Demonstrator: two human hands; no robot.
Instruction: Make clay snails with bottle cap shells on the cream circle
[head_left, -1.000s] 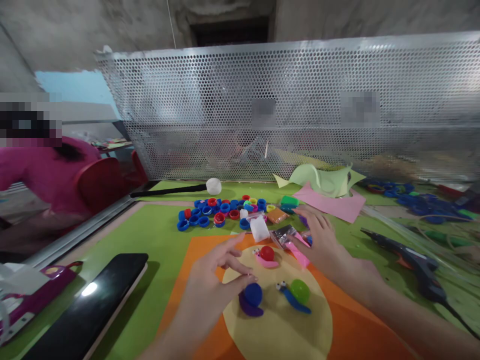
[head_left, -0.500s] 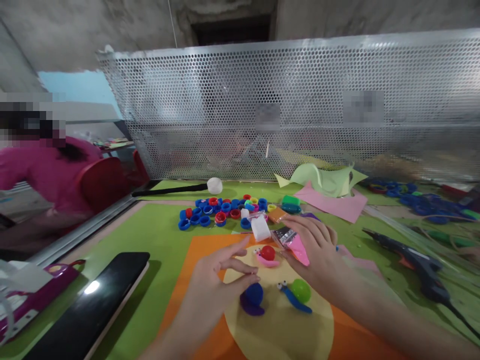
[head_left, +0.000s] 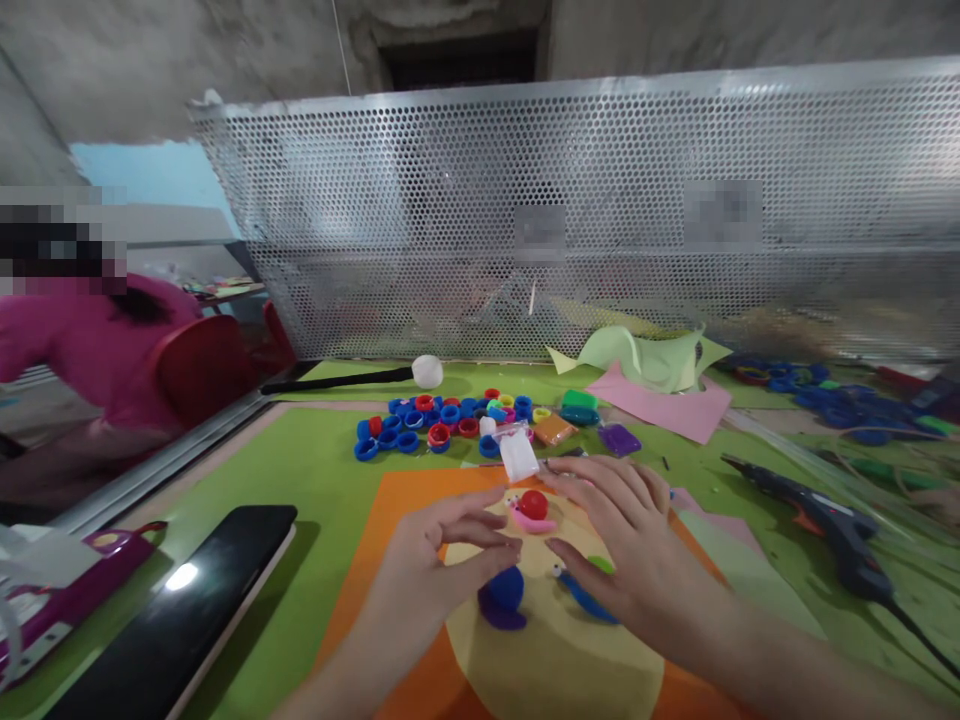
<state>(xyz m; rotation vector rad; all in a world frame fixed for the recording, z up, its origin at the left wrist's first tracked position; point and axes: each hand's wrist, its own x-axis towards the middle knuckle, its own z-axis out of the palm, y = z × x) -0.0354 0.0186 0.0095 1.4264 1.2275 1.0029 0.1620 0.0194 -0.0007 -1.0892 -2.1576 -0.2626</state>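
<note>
My left hand [head_left: 439, 560] hovers over the left edge of a yellow paper circle [head_left: 555, 660], fingers stretched forward and slightly apart, holding nothing I can see. Just under its fingertips sits a blue and purple clay snail [head_left: 504, 598]. A red and pink snail [head_left: 534, 510] lies between my hands. My right hand [head_left: 626, 545] is cupped like a claw over a green and blue snail [head_left: 592, 592], mostly covering it. Whatever lies in its palm is hidden. The circle rests on an orange sheet [head_left: 390, 520].
Behind the snails lie a white packet [head_left: 517, 455], several bottle caps [head_left: 442, 420] and purple clay [head_left: 619, 438]. A glue gun [head_left: 817, 520] lies right, a black phone [head_left: 172, 600] left. A perforated metal screen [head_left: 600, 220] closes the back. A person in pink [head_left: 90, 350] sits left.
My right hand took the pink packet from behind the circle and drew back over the green snail; the packet is now out of sight. My left hand barely moved.
</note>
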